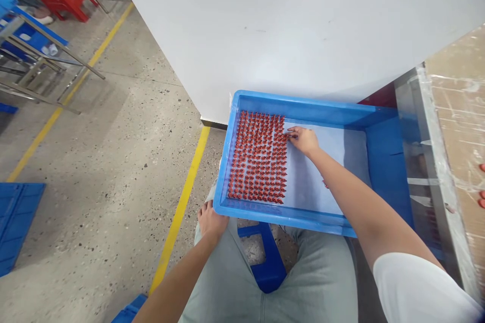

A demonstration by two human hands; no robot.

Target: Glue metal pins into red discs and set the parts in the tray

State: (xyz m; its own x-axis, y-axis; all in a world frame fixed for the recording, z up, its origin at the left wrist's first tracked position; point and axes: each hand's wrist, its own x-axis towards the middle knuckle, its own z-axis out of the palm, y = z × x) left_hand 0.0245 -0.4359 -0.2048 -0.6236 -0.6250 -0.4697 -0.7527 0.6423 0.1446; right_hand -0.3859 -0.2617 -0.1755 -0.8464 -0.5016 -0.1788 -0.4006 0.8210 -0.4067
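Observation:
A blue plastic tray (pixel 299 217) lies across my lap. Dense rows of small red-brown pointed parts (pixel 261 159) stand in its left half, on a pale liner (pixel 326 136). My right hand (pixel 303 140) reaches in, thumb and fingers pinched at the right edge of the rows, on a small red part (pixel 287 136) partly covered by the fingertips. Another red piece (pixel 326 184) shows beside my right forearm. My left hand (pixel 212 221) rests on my left knee by the tray's near left corner, fingers spread and partly bent, holding nothing visible.
A white panel (pixel 288 25) rises just beyond the tray. To the right is a metal-edged worktop (pixel 454 126) with several red pieces (pixel 482 199). A blue stool (pixel 267 262) shows between my legs. Blue crates (pixel 18 222) and metal stools (pixel 41 55) stand left on the speckled floor.

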